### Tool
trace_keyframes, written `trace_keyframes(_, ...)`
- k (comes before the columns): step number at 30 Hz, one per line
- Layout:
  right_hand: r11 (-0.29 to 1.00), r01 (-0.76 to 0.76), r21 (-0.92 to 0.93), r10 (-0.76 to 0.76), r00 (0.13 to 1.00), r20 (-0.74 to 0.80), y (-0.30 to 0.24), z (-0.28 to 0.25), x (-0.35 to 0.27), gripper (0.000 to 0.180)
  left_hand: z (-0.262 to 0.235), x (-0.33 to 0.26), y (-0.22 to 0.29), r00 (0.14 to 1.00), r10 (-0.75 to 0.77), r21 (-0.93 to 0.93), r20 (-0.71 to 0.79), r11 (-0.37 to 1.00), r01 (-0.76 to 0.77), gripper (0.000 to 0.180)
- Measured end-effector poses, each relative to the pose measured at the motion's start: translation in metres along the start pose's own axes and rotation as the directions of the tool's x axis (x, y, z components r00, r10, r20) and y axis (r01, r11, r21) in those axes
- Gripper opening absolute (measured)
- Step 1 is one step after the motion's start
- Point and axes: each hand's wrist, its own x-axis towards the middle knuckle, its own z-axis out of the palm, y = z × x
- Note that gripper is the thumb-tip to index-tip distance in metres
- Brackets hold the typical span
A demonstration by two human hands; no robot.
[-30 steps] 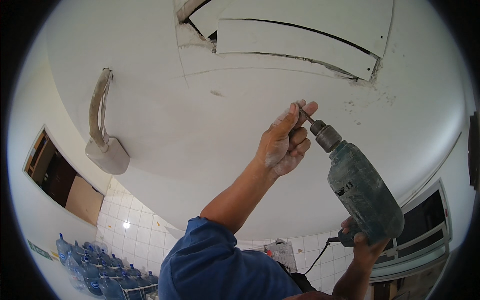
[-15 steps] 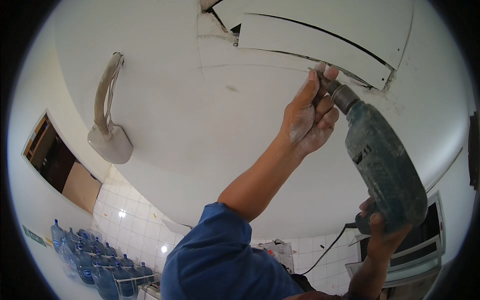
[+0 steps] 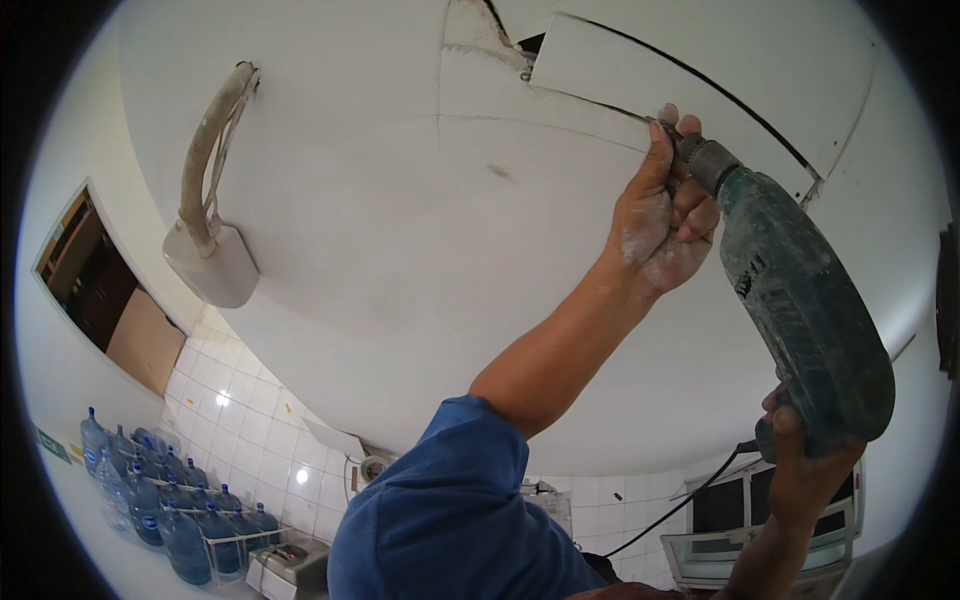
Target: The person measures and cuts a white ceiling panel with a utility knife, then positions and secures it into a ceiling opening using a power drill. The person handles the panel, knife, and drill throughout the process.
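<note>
A dusty teal corded drill (image 3: 800,310) points up and leftward toward the ceiling. My right hand (image 3: 805,440) is wrapped round its handle at the lower end, and a black cord runs down from there. Fingers of my left hand (image 3: 665,210), whitened with dust, are closed round the thin drill bit just ahead of the metal chuck (image 3: 710,164). The bit's tip is close to the lower edge of a white ceiling panel (image 3: 680,80); whether it touches cannot be made out. A dark gap follows that panel's upper edge.
Broken plaster (image 3: 480,30) borders the panel's left end. A pale bent pipe (image 3: 205,150) with a box-shaped end (image 3: 212,265) projects at left. Below are blue water bottles (image 3: 185,545) in racks, a doorway (image 3: 110,290), white wall tiles and a window frame (image 3: 700,550) at lower right.
Both hands and the drill have shifted slightly right in the picture, and the view has shifted too. The bit's tip now appears closer to the panel edge. Both grips are unchanged.
</note>
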Motion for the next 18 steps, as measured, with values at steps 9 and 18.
trace_keyframes(9, 0.994, 0.018, -0.107, -0.02, 1.0, -0.01, -0.014, 0.005, 0.005, 0.055, -0.005, 0.008, 0.004, 0.996, -0.03, -0.062, 0.082, 0.997, 0.035, 0.032)
trace_keyframes(18, 0.979, -0.102, -0.175, 0.091, 0.994, -0.065, -0.027, 0.004, 0.003, 0.055, -0.006, 0.007, 0.011, 0.997, -0.027, -0.047, 0.074, 0.998, 0.031, 0.027)
